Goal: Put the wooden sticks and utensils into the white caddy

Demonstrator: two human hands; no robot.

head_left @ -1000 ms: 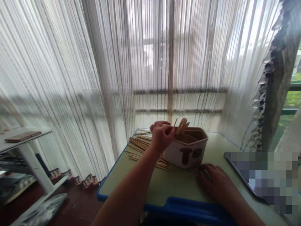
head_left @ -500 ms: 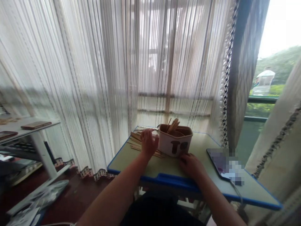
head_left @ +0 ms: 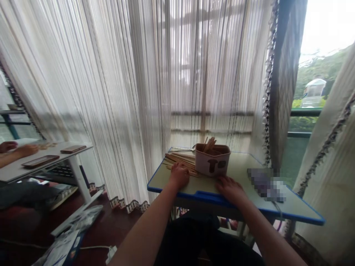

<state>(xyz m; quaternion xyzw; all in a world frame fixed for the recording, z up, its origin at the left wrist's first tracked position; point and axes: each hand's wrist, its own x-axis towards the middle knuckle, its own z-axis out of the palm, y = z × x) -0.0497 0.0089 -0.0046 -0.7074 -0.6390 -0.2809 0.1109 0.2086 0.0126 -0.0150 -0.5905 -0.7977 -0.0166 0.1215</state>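
My left hand point(head_left: 179, 175) lies palm down on the green table top point(head_left: 241, 168), its fingertips at the near ends of a pile of thin wooden sticks point(head_left: 181, 161). It holds nothing. To the right of the pile stands a white box point(head_left: 213, 164) with dark marks on its front, and a few sticks point(head_left: 210, 144) lean out of it. My right hand point(head_left: 230, 187) rests flat and open on the table just in front of the box, near the blue front edge.
A phone point(head_left: 266, 183) with a cable lies on the table's right side. Sheer curtains hang close behind and to the left. At the far left, another person's hands point(head_left: 16, 149) rest on a white table point(head_left: 55, 157) with flat devices. Papers lie on the floor.
My left hand left the sticks in the box, came down over the pile and now rests at its near end. My head has pulled back, so the table looks smaller.
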